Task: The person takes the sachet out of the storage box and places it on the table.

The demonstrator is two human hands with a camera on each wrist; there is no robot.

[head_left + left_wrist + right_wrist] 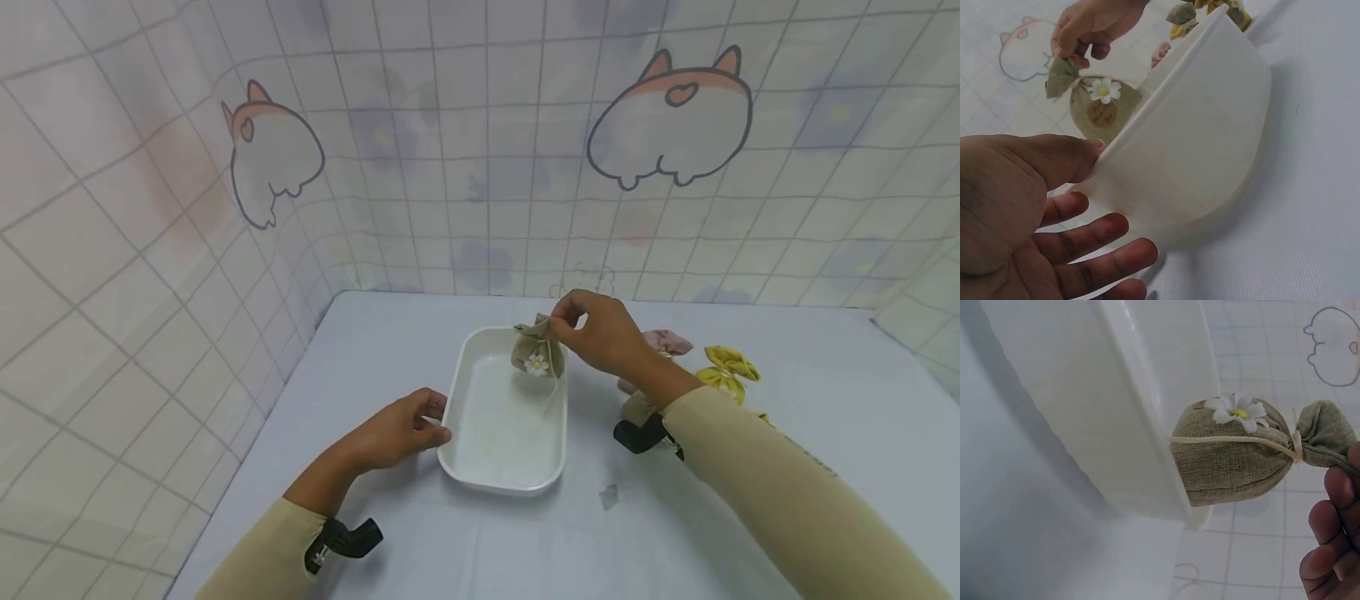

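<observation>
A small grey-brown linen drawstring pouch (531,360) with a white daisy and a pale cord hangs at the far right end of a white rectangular tray (495,483). My right hand (603,333) pinches the pouch by its gathered top; in the right wrist view the pouch (1235,462) has its lower end just inside the tray's rim. At the tray's left side, my left hand (397,429) holds the rim. The left wrist view shows that thumb at the rim and the other fingers (1107,262) spread loosely by the outer wall.
Right of the tray, partly behind the right forearm, lie a yellow pouch (727,367), a pink pouch (667,342) and a beige one (639,408). A small grey patch (609,497) shows on the white tablecloth (525,550). A patterned curtain (480,208) stands behind the table.
</observation>
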